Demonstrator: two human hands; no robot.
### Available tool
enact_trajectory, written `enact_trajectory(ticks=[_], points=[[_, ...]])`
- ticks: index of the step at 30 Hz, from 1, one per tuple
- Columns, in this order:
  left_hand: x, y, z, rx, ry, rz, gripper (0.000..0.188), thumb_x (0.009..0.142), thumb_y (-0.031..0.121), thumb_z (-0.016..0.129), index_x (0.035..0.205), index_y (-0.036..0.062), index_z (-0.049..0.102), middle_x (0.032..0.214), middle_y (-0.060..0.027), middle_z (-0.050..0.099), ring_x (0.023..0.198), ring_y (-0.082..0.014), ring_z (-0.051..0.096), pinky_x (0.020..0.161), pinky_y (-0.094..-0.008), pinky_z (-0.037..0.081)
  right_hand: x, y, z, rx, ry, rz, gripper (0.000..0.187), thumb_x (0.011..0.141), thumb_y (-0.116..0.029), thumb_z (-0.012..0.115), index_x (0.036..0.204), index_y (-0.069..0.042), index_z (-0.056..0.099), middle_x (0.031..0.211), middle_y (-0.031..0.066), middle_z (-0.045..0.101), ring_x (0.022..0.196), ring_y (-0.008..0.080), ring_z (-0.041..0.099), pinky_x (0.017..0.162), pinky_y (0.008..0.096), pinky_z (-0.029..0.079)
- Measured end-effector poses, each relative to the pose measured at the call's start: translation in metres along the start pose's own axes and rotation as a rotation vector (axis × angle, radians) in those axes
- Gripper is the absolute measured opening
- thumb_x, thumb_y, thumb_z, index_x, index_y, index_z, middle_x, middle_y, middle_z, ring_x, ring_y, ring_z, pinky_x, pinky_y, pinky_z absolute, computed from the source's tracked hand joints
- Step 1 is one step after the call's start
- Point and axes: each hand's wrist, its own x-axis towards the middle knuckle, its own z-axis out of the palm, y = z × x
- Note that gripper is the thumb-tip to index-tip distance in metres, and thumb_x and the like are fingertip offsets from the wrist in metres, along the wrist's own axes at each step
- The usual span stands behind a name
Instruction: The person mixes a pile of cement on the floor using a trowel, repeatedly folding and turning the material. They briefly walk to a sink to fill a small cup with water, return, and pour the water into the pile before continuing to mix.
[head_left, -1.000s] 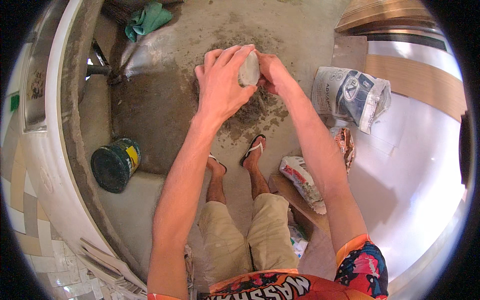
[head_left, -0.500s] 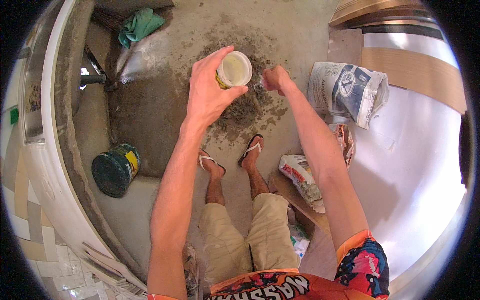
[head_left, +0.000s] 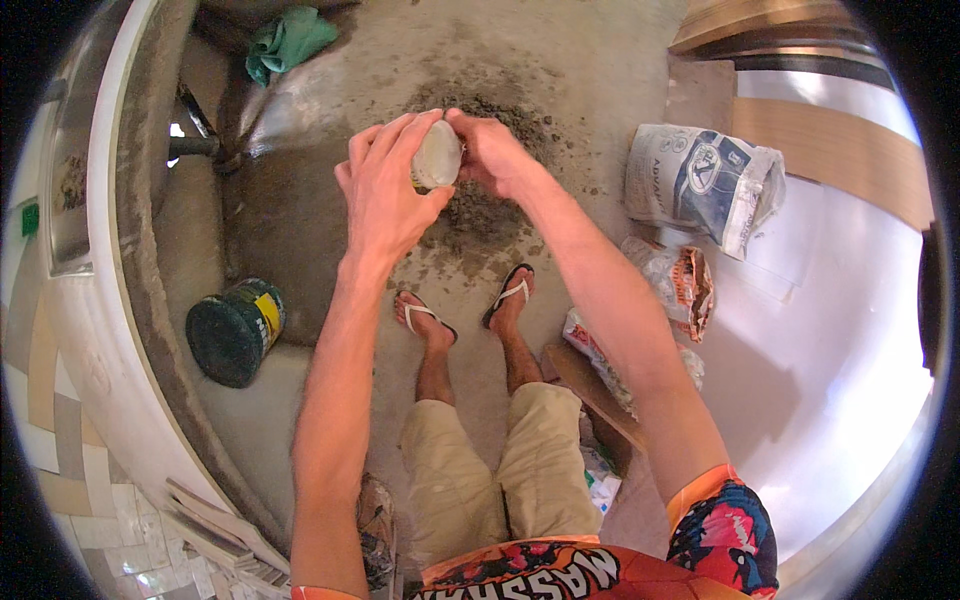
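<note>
My left hand [head_left: 390,185] is closed around a small white plastic tub [head_left: 437,155] with a yellowish label on its side, held over the floor. The tub is tilted, so its mouth shows as a narrow pale oval. Against its right side is my right hand [head_left: 488,155], fingers curled in by the rim. Whether those fingers hold something small cannot be made out. Below both hands, a dark crumbly patch of what looks like mortar [head_left: 500,105] is spread on the concrete floor [head_left: 590,60].
At left lies a dark green bucket [head_left: 225,340], near a low wall with a pale edge. A green cloth [head_left: 290,42] is farther back. On the right are a grey-white paper sack [head_left: 695,180], an opened plastic bag [head_left: 685,285], a wooden board [head_left: 590,390] and wood-toned planks [head_left: 830,150].
My right hand has moved left from beside the tub to its rim. My left hand has shifted slightly left and the tub has tipped, narrowing its visible mouth.
</note>
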Motion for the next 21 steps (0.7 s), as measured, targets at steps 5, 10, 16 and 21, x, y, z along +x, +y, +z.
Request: enact_trajectory(ticks=[5,10,16,21], points=[[-0.015,-0.022,-0.02,0.098,0.005,-0.001,0.09,0.064,0.015,0.09,0.147,0.029,0.058,0.147,-0.0017,0.058,0.136,-0.0298,0.047,0.109,-0.0528,0.037,0.013,0.02,0.043,0.005,-0.06,0.167,0.035,0.109,-0.042,0.054,0.112,-0.011,0.07,0.096,0.0012,0.069,0.079,0.0146,0.066,0.06,0.0321,0.053],[-0.032,-0.043,-0.027,0.037,0.077,-0.003,0.091,0.064,0.015,0.09,0.148,0.0297,0.057,0.146,-0.0018,0.058,0.136,-0.0295,0.047,0.109,-0.0528,0.037,0.013,0.028,0.053,-0.169,-0.177,0.175,0.036,0.108,-0.04,0.054,0.105,-0.009,0.07,0.08,0.0033,0.069,0.06,0.0172,0.064,0.044,0.0318,0.048],[-0.044,-0.05,-0.039,-0.035,0.062,-0.008,0.089,0.065,0.013,0.09,0.147,0.0283,0.058,0.145,-0.0024,0.059,0.136,-0.0298,0.047,0.112,-0.0524,0.036,0.014,0.055,0.013,-0.701,-0.145,0.297,0.038,0.106,-0.02,0.058,0.142,-0.009,0.06,0.124,0.008,0.068,0.092,0.0198,0.064,0.067,0.0397,0.056],[-0.051,-0.074,-0.04,-0.218,0.104,-0.028,0.088,0.065,0.011,0.091,0.146,0.0177,0.058,0.144,-0.0066,0.061,0.134,-0.0321,0.052,0.116,-0.0457,0.039,0.01,0.093,-0.027,-0.633,-0.002,-0.265,0.064,0.103,-0.01,0.059,0.162,-0.02,0.038,0.156,0.0103,0.051,0.138,0.0264,0.052,0.109,0.0414,0.046]])
